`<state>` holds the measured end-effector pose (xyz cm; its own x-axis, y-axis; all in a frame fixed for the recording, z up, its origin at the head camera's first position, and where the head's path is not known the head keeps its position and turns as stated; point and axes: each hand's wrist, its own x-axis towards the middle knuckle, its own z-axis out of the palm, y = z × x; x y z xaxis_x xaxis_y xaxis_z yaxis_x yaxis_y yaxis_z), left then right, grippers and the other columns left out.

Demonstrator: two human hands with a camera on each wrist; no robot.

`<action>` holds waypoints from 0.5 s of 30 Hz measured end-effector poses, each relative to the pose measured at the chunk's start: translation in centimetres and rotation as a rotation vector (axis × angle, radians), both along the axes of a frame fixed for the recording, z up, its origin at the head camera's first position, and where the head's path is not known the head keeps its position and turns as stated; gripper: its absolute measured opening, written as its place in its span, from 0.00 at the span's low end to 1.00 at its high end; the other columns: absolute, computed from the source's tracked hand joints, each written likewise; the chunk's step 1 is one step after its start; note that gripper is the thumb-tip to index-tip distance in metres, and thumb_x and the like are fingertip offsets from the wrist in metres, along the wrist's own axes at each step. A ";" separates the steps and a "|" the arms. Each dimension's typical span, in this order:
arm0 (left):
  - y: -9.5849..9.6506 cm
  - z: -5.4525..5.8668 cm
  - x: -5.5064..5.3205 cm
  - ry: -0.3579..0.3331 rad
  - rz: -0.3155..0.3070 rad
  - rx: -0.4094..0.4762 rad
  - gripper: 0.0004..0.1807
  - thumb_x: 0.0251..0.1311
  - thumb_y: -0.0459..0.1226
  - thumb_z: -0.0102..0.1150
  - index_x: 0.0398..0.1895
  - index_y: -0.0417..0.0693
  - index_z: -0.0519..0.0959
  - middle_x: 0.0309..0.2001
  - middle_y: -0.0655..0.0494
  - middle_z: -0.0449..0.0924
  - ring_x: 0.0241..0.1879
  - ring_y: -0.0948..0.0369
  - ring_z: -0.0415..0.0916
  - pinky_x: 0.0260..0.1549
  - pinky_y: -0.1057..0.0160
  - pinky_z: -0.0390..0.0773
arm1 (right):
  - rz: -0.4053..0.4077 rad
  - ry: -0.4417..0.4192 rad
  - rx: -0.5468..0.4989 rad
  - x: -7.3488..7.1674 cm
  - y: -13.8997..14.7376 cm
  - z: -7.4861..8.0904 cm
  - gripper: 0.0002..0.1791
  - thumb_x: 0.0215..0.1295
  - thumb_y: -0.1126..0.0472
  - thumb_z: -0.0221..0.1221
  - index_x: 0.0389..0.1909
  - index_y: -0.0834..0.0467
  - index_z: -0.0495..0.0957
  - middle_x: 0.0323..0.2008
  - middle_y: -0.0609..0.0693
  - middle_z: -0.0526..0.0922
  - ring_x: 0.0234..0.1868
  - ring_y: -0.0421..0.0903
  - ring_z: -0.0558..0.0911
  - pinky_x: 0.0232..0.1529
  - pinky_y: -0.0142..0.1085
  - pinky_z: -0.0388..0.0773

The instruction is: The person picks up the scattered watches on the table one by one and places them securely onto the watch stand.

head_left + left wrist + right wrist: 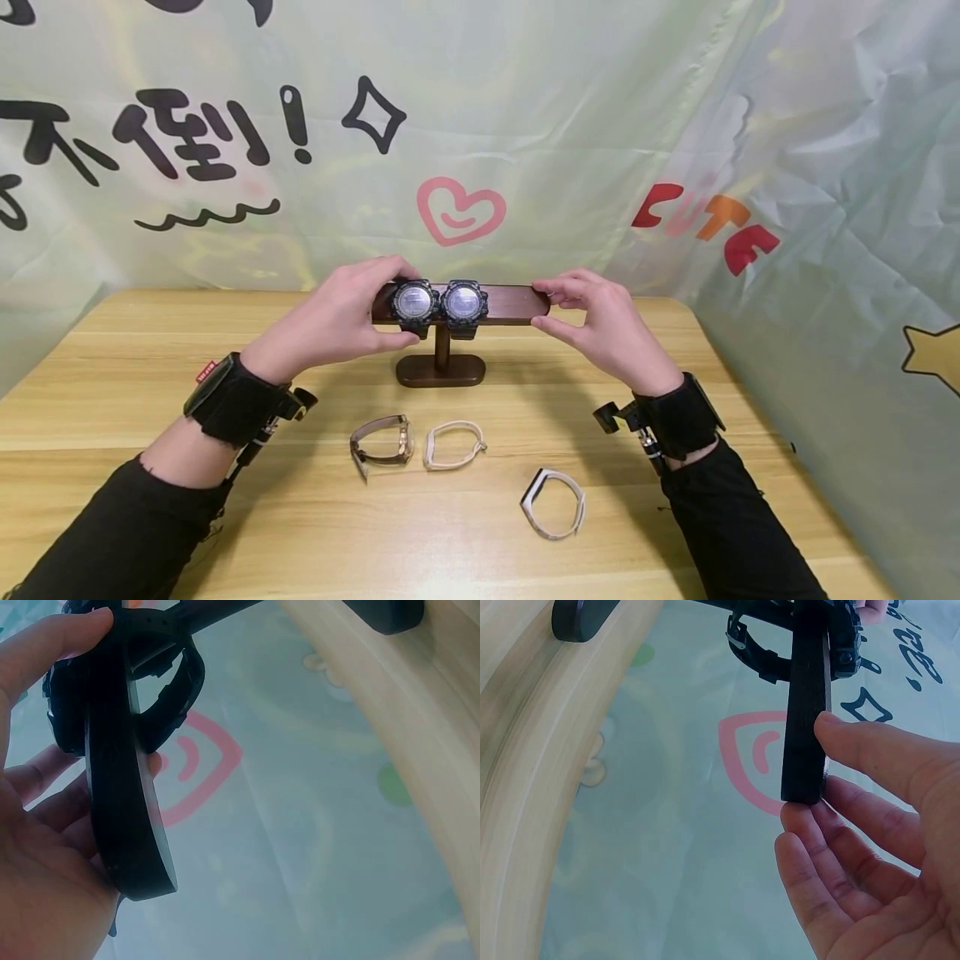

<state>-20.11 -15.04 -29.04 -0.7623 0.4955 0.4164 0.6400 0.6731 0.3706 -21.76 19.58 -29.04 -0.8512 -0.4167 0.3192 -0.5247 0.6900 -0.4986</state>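
Note:
A dark brown T-shaped watch stand (pixel 517 305) carries two black digital watches, a left watch (pixel 413 303) and a right watch (pixel 464 303), side by side on its bar. My left hand (pixel 341 312) grips the left watch across the bar, thumb below and fingers above. In the left wrist view, the thumb (pixel 94 634) presses the dark strap (pixel 191 682) that loops around the bar. At the bar's other end, my right hand (pixel 603 325) holds the tip between thumb and fingers. The right wrist view shows that bar end (pixel 805 750) against the thumb and fingertips.
In front of the stand's base (pixel 441 372) lie a brown-strapped watch (pixel 382 446), a white-strapped watch (pixel 454 446) and a white fitness band (pixel 552 504), all on the wooden table (pixel 315 533). A printed cloth (pixel 562 150) hangs behind and along the right side.

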 end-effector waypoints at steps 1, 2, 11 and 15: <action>0.0 0.0 0.0 0.001 0.000 -0.002 0.33 0.51 0.39 0.85 0.58 0.47 0.78 0.50 0.53 0.87 0.43 0.58 0.82 0.45 0.56 0.86 | 0.000 -0.001 0.000 0.0 0.0 0.0 0.25 0.68 0.59 0.74 0.65 0.57 0.84 0.60 0.54 0.83 0.58 0.55 0.85 0.65 0.53 0.83; 0.0 0.0 0.0 0.000 -0.002 -0.002 0.33 0.52 0.39 0.85 0.58 0.47 0.77 0.50 0.52 0.87 0.43 0.58 0.82 0.45 0.56 0.86 | 0.000 -0.001 0.000 0.0 0.0 0.0 0.25 0.68 0.59 0.74 0.65 0.57 0.84 0.60 0.54 0.83 0.58 0.55 0.85 0.65 0.53 0.83; 0.1 0.0 0.3 0.017 -0.007 -0.006 0.34 0.52 0.40 0.85 0.60 0.45 0.77 0.52 0.51 0.87 0.46 0.57 0.84 0.50 0.53 0.87 | 0.003 -0.003 0.001 0.1 0.0 0.0 0.26 0.68 0.59 0.74 0.65 0.57 0.84 0.60 0.54 0.83 0.59 0.55 0.85 0.66 0.53 0.83; 0.0 -0.2 0.4 0.047 0.001 -0.011 0.35 0.52 0.41 0.86 0.62 0.45 0.77 0.53 0.50 0.86 0.47 0.56 0.84 0.51 0.51 0.87 | 0.005 -0.010 0.001 0.1 0.1 0.1 0.26 0.69 0.58 0.74 0.66 0.57 0.83 0.60 0.55 0.83 0.60 0.56 0.85 0.66 0.53 0.83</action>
